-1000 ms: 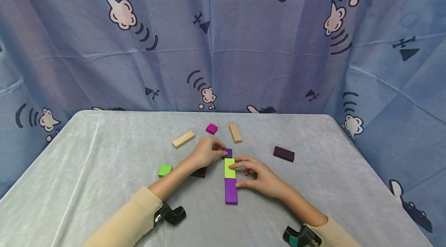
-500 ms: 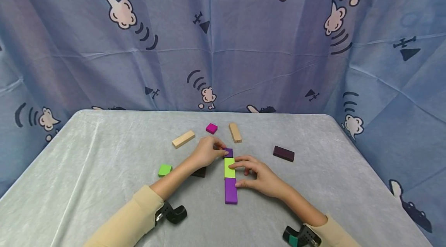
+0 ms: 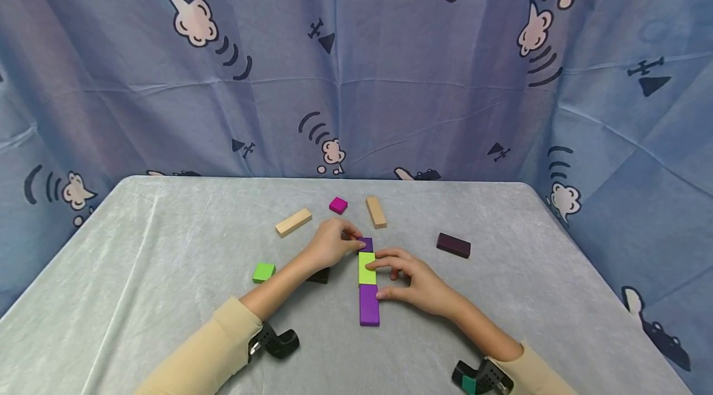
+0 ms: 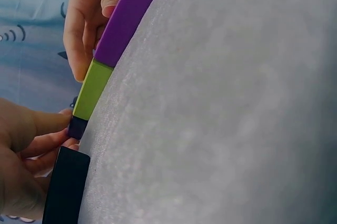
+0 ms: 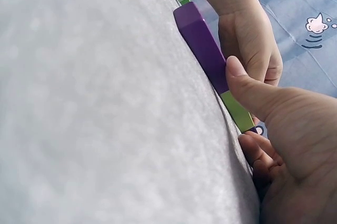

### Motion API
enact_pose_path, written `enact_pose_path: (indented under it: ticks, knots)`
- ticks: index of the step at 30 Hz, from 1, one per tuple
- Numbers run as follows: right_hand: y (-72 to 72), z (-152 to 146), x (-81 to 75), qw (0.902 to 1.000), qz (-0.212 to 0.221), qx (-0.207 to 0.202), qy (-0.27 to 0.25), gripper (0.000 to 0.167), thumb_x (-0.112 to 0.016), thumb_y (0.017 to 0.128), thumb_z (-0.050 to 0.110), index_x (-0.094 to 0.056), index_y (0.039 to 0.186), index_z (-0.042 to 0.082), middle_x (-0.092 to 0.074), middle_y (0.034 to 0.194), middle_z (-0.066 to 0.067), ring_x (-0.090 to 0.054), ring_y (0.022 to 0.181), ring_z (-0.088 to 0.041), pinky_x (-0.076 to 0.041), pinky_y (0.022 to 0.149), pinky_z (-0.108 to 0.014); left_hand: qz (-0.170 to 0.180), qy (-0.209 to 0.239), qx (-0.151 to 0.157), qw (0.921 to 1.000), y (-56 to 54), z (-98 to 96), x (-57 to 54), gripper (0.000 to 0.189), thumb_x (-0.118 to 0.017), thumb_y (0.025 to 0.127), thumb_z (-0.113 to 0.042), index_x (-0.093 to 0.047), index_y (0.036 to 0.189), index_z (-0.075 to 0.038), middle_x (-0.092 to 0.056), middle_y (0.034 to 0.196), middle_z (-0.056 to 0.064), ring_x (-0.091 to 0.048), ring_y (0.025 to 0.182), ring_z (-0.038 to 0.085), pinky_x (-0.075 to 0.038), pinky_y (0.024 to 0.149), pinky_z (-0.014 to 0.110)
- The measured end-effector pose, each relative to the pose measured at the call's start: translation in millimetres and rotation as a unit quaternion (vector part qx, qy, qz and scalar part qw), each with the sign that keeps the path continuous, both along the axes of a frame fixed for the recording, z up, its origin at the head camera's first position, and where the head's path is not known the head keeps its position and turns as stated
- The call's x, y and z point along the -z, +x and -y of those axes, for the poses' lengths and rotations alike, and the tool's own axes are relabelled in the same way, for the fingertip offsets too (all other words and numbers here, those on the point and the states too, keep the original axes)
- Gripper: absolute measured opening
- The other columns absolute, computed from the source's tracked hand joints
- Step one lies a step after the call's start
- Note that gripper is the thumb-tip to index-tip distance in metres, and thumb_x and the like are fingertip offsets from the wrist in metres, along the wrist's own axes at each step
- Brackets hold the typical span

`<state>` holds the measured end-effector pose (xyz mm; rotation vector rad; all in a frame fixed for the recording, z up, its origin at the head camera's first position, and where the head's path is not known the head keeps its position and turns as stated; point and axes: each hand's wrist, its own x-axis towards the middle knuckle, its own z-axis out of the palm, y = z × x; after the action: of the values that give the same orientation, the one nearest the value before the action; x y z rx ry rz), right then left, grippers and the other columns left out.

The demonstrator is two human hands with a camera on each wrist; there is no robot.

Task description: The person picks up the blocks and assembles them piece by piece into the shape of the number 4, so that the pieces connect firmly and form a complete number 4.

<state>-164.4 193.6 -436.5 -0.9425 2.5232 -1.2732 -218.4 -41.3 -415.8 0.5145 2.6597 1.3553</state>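
Note:
Three blocks lie end to end in a line at the table's middle: a purple block [image 3: 369, 309] nearest, a lime block [image 3: 364, 277] in the middle and a small dark purple block [image 3: 367, 243] at the far end. My left hand [image 3: 327, 244] pinches the dark purple block between thumb and fingers. From the right, my right hand [image 3: 419, 283] rests lightly on the row. Its thumb touches the side of the purple block [image 5: 202, 45], while a fingertip lies on the lime block. Both hands also show around the lime block [image 4: 93, 88] in the left wrist view.
On the grey-covered table [image 3: 184, 321] lie a green block [image 3: 263, 272], a dark block [image 3: 319, 276] partly behind the left forearm, two wooden blocks [image 3: 293, 223], a magenta block [image 3: 338, 205] and a dark brown block [image 3: 453, 245]. A blue printed curtain [image 3: 356, 60] hangs behind.
The left hand and the dark purple block have shifted very slightly right, into line with the lime block. The right hand stays in place.

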Motion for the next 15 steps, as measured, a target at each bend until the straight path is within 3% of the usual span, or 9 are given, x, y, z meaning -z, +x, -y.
enact_pose_path:
  ticks: [15]
  knots:
    - [-0.1, 0.3, -0.3, 1.0, -0.006, -0.002, -0.002, 0.045, -0.084, 0.092, 0.02, -0.071, 0.133, 0.006, -0.058, 0.143, -0.02, -0.056, 0.094, -0.011, -0.05, 0.083, -0.027, 0.011, -0.001, 0.008, 0.9999, -0.9, -0.6, 1.3, 0.014, -0.078, 0.096, -0.011, -0.08, 0.103, 0.0, -0.073, 0.091, 0.006, -0.059, 0.08, 0.011, -0.046, 0.066, 0.022]
